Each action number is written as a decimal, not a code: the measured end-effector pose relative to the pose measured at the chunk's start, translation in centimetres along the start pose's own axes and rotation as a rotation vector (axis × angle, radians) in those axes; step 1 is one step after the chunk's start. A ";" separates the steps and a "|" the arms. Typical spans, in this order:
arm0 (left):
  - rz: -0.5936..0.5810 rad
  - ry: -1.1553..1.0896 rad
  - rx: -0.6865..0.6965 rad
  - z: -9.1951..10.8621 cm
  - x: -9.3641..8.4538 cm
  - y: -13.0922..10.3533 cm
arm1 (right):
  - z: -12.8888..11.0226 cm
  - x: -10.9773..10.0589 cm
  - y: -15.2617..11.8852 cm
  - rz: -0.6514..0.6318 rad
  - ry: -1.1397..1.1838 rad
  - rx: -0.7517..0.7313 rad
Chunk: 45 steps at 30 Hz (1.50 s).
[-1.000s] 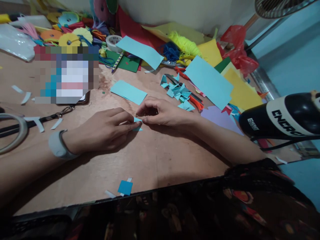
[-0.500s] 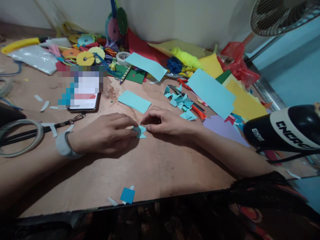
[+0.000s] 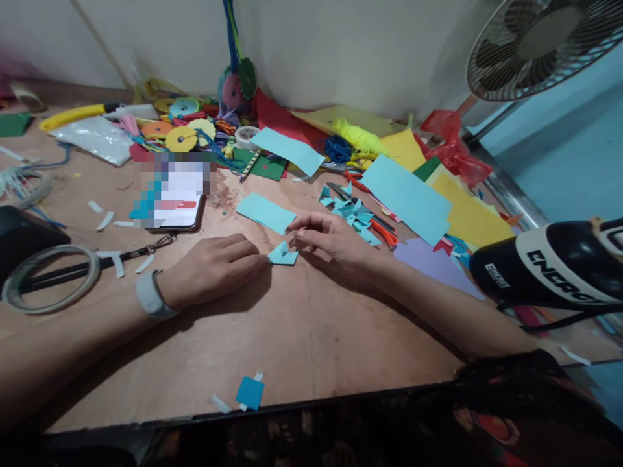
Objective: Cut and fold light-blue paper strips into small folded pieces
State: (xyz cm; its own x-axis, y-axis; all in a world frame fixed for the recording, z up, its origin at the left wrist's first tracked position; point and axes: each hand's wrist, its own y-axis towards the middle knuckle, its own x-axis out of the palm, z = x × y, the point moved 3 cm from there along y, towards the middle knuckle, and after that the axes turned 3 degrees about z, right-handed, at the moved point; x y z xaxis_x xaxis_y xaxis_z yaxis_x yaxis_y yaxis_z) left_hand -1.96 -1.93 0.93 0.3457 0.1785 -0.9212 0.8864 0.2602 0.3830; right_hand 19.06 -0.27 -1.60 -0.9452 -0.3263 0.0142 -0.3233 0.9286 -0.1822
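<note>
A small folded piece of light-blue paper (image 3: 283, 255) rests on the table between my hands, with a raised flap in its middle. My left hand (image 3: 219, 266) lies on the table with its fingers together, and their tips pinch the left corner of that paper. Just above its right side hovers my right hand (image 3: 331, 243), fingers curled and thumb brought to the fingertips. What those tips hold, if anything, is too small to make out. A light-blue paper strip (image 3: 265, 212) lies beyond the hands, and several folded light-blue pieces (image 3: 353, 211) are heaped to the right.
Scissors with orange handles (image 3: 384, 233) lie by the heap. Light-blue (image 3: 406, 198) and purple sheets (image 3: 433, 266) are at right, near a black bottle (image 3: 501, 269). A phone (image 3: 180, 194) and tape roll (image 3: 14, 301) are at left. Yarn and paper discs (image 3: 181, 138) line the back.
My right hand has lifted off the folded paper and moved slightly up and right. The paper's raised flap now shows more. My left hand stays at its left corner. The camera view has shifted.
</note>
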 end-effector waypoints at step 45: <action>-0.071 0.018 -0.120 3.5 1.2 1.1 | 0.2 0.1 -0.5 -0.182 -0.071 0.130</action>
State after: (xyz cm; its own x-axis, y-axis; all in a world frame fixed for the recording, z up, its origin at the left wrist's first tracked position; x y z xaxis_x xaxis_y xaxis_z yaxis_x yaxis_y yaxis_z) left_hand 0.54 -4.78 0.04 0.2765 0.1721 -0.9455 0.8648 0.3845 0.3229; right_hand 19.14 -0.76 -1.69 -0.8647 -0.5021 -0.0101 -0.4750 0.8242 -0.3083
